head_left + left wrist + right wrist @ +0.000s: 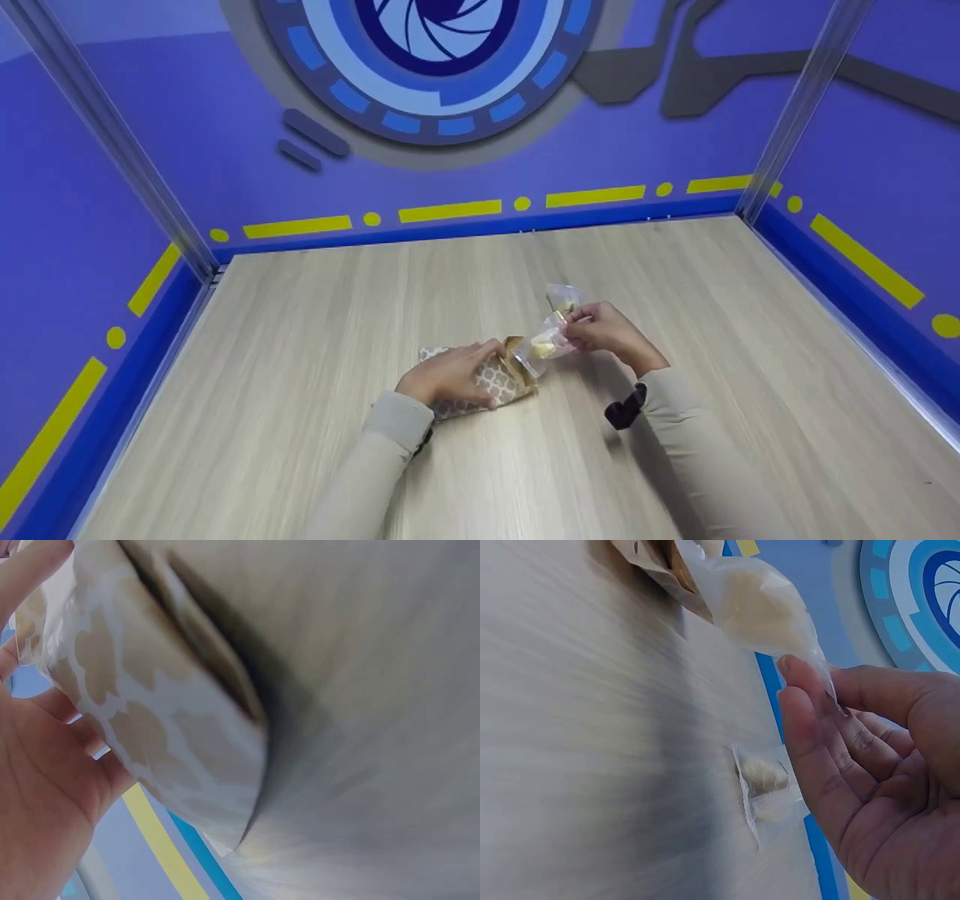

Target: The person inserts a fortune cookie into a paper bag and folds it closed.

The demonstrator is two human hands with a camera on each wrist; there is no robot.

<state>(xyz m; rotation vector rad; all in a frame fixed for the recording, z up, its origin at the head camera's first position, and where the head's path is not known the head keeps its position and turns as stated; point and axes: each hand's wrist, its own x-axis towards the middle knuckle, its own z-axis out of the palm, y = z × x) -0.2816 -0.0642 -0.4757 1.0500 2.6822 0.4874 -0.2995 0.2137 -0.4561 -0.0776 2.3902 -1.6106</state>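
Purple walls (210,135) with yellow dashes frame the wood-grain surface (315,322) on my head feed. Just below the middle of the frame, I see the left hand (450,373) gripping a patterned paper bag (496,380), its fingers curled around it. Right of that, the right hand (609,335) pinches a clear packet (541,346) between thumb and fingers, at the bag's open mouth. Just above that hand, I make out a second packet (561,295) on the surface.
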